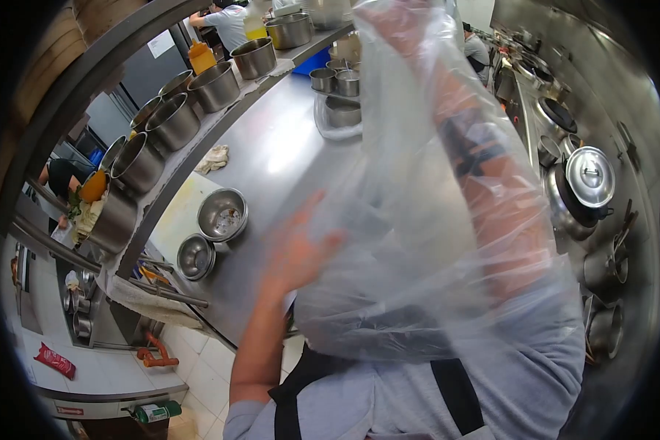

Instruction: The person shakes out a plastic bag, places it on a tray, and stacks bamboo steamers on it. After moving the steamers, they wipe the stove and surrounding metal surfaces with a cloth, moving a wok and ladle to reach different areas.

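A large clear plastic bag (pixel 411 220) hangs in front of my chest and covers my raised right arm. Inside its upper end, at the top edge of the view, my right hand (pixel 392 26) shows only in part, its fingers hidden. My left hand (pixel 301 249) is blurred by motion beside the bag's left side, with fingers apart and nothing seen in it. Beyond it, two steel bowls (pixel 223 214) stand by a pale cutting board (pixel 176 213) on the steel counter (pixel 271 139).
Steel pots (pixel 173 123) line the shelf on the left. A lidded pan (pixel 590 177) and other cookware stand at the right. Small steel containers (pixel 337 82) and a cloth (pixel 213 158) lie on the counter. People (pixel 227 26) are in the background.
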Tool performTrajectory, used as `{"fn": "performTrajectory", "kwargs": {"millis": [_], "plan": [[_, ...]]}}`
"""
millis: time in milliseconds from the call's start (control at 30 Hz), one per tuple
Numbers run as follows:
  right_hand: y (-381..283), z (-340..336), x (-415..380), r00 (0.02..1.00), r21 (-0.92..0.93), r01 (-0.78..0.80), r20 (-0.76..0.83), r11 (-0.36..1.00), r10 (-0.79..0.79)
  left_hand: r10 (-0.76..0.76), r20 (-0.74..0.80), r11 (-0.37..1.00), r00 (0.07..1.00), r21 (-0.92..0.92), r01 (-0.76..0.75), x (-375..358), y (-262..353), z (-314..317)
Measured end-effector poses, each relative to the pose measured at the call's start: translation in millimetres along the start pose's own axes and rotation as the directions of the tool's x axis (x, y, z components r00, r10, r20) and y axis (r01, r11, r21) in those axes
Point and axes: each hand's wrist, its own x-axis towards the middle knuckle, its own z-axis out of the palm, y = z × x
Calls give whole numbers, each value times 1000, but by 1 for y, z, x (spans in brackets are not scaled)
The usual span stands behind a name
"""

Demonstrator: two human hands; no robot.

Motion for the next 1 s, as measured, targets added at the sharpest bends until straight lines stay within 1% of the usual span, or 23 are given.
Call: {"fn": "performTrajectory", "kwargs": {"millis": [33,100,133,167,200,233,300,367,433,500,533,567,600,667,700,733,800,867,933,967,1000], "plan": [[1,8,-2,1000,3,-4,-4,1000,4,97,-74,952,993,-285,-114,19,21,37],[7,12,1,1000,-7,-17,-11,1000,17,79,157,925,984,-379,-13,35,58,80],[11,10,6,1000,-10,-18,-17,1000,18,75,437,926,896,-365,100,39,72,85],[14,3,11,999,-17,-22,-25,1000,22,71,683,926,727,-316,206,41,83,84],[18,-7,15,999,-25,-29,-32,999,28,276,616,928,738,-371,-37,29,70,90],[23,-11,22,999,-26,-30,-35,999,29,475,543,871,692,-405,-279,11,53,92],[25,-40,26,997,-56,-38,-69,998,34,476,570,879,670,-332,-342,-9,28,70],[28,-57,30,995,-70,-43,-90,997,37,169,617,981,768,-181,-70,-11,11,41],[32,-54,32,995,-74,-38,-93,997,31,42,441,994,896,-107,6,15,12,31],[25,-40,27,993,-61,-34,-114,998,27,36,177,954,984,-298,18,52,32,28],[26,-26,24,993,-54,-34,-114,998,28,42,75,868,996,-496,1,76,41,35],[25,-14,17,992,-47,-29,-127,998,23,27,-26,741,999,-671,-37,92,52,47],[23,-7,13,992,-40,-23,-124,999,18,40,-29,742,999,-668,-49,99,66,54],[27,3,2,991,-36,-46,-124,998,41,58,92,682,994,-731,28,106,94,63],[28,7,3,991,-38,-50,-125,998,45,42,5,898,999,-439,-36,103,97,70],[29,3,6,991,-39,-53,-121,998,48,45,12,899,999,-436,-35,98,93,70],[31,-12,15,992,-55,-58,-114,997,51,-112,172,920,979,-355,167,87,77,61],[36,-32,19,992,-78,-65,-109,995,57,-162,-25,936,986,-322,146,55,57,36],[42,-55,23,990,-99,-79,-122,992,66,-129,-261,870,957,-492,-17,26,28,13],[45,-66,24,989,-106,-87,-127,990,74,-28,-295,952,955,-298,-64,15,15,-8],[47,-79,25,988,-113,-97,-130,989,82,80,-308,989,948,-91,-113,5,3,-28]]}}
